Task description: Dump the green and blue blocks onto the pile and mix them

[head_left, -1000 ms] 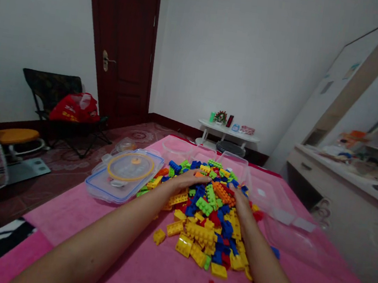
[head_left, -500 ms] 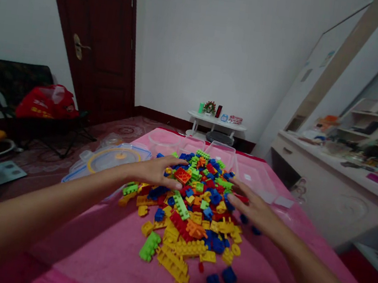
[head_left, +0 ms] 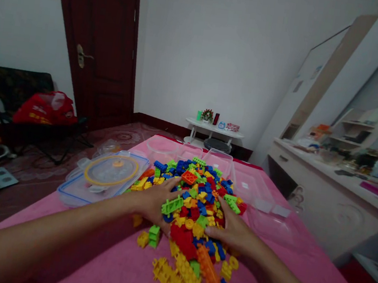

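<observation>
Left hand [head_left: 154, 201] and right hand [head_left: 232, 230], both open and curved, now sit nearer than 0.5 s ago, flanking the brick pile [head_left: 198, 199] on the pink surface [head_left: 103, 265], apparently containing loose pieces.

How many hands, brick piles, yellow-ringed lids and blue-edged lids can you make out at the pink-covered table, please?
Hands: 2, the left hand and the right hand
Brick pile: 1, its overlapping bricks too jumbled to count singly
Yellow-ringed lid: 1
Blue-edged lid: 1
Total: 5
</observation>
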Tool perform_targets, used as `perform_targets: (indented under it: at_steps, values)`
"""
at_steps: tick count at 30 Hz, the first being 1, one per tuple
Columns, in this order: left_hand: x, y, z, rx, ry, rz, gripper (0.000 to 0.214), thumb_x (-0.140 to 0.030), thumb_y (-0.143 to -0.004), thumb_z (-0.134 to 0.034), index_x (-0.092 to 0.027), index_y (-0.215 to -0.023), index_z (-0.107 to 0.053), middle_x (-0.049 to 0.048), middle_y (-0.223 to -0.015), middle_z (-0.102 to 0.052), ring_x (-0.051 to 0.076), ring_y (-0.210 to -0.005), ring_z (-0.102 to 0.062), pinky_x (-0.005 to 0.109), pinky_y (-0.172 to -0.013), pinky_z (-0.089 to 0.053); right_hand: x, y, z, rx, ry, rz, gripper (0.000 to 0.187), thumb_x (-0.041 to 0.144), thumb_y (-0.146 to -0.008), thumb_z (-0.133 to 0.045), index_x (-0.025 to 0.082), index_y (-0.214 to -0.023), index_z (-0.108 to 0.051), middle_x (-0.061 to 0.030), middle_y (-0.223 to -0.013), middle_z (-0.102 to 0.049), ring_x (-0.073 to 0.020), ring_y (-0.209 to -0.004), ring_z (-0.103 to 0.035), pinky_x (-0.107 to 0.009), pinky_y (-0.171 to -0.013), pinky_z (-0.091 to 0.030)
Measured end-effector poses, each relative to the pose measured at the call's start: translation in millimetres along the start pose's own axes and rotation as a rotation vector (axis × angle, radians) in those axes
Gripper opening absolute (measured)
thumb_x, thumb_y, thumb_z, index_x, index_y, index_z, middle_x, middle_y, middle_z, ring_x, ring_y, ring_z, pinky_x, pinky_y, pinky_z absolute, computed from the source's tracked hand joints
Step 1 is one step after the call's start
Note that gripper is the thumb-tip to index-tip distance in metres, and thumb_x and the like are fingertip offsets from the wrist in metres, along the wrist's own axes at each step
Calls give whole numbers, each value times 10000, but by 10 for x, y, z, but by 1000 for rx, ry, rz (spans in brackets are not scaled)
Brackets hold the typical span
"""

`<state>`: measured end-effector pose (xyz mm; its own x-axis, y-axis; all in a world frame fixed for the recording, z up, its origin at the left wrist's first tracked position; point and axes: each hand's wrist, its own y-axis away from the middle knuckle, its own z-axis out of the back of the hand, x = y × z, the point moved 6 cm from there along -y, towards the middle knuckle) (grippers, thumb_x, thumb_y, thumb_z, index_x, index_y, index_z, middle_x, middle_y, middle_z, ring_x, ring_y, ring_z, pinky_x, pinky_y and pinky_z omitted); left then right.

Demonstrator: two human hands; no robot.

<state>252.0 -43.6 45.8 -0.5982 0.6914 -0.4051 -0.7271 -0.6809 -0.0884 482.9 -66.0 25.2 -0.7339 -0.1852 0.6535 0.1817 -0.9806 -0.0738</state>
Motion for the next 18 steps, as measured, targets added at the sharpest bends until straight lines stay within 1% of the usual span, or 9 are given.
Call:
perform_targets:
  at_steps: [3, 5, 6, 8, 10, 12, 13, 15, 18]
  values:
    - [35, -61, 367, 205, 139, 61, 873, -471, -389, -834, -333, -1214, -584, 43, -1403, -446, 315, -1282, -398, 403, -1044, -327, 197, -62, 191, 252, 87, 16, 908, 374, -500, -778, 227, -1341, -470, -78, -1229, -601, -274, -1061, -586, -352, -895, -457]
    - [99, -199, 589, 322, 208, 95, 600, -400, -457, -818, -307, -1035, -687, 10, -1092, -679, 258, -1052, -590, 331, -909, -445, 338, -200, 403, 296, 268, -9, 722, 296, -490, -767, 256, -1195, -613, -35, -971, -700, -250, -852, -642, -317, -761, -491]
    - [158, -313, 674, 340, 215, 124, 485, -372, -496, -798, -278, -963, -710, -2, -925, -717, 229, -915, -636, 303, -830, -477, 407, -310, 499, 291, 365, -16, 544, 284, -518, -743, 257, -1058, -688, -25, -858, -706, -237, -775, -643, -306, -712, -488]
    - [286, -623, 776, 263, 194, 152, 292, -337, -612, -715, -209, -874, -719, 3, -774, -709, 191, -769, -643, 270, -742, -486, 497, -598, 627, 241, 488, -56, 228, 307, -600, -685, 235, -811, -735, -31, -733, -691, -225, -705, -634, -298, -659, -472]
    - [421, -967, 827, -9, 157, 181, 276, -326, -691, -636, -158, -897, -709, 58, -864, -706, 211, -820, -639, 287, -762, -479, 517, -934, 680, 79, 504, -94, 185, 347, -678, -631, 218, -773, -724, -52, -756, -695, -228, -751, -635, -298, -684, -467]
    - [511, -1229, 779, -289, 61, 187, 433, -349, -704, -636, -186, -1104, -646, 85, -1151, -637, 251, -1062, -572, 322, -918, -422, 466, -1231, 648, -147, 481, -91, 300, 394, -740, -584, 215, -952, -701, -74, -927, -699, -240, -898, -623, -310, -776, -460]
    - [555, -1332, 686, -337, 39, 207, 535, -391, -688, -658, -219, -1190, -595, 80, -1267, -569, 270, -1167, -506, 338, -976, -384, 404, -1347, 592, -235, 480, -95, 388, 420, -760, -567, 209, -1071, -660, -85, -1049, -674, -250, -990, -597, -328, -834, -447]
    - [623, -1484, 457, -325, 18, 231, 647, -475, -694, -646, -260, -1289, -509, 71, -1390, -454, 293, -1281, -393, 377, -1040, -322, 239, -1512, 419, -318, 496, -98, 579, 500, -779, -535, 200, -1274, -525, -102, -1293, -543, -280, -1171, -490, -387, -947, -391]
    - [641, -1560, 199, -234, 28, 182, 636, -515, -784, -536, -279, -1363, -419, 60, -1443, -384, 284, -1330, -326, 400, -1075, -271, -68, -1602, 151, -239, 484, -178, 664, 615, -835, -369, 235, -1377, -405, -103, -1439, -380, -334, -1298, -343, -517, -1020, -287]
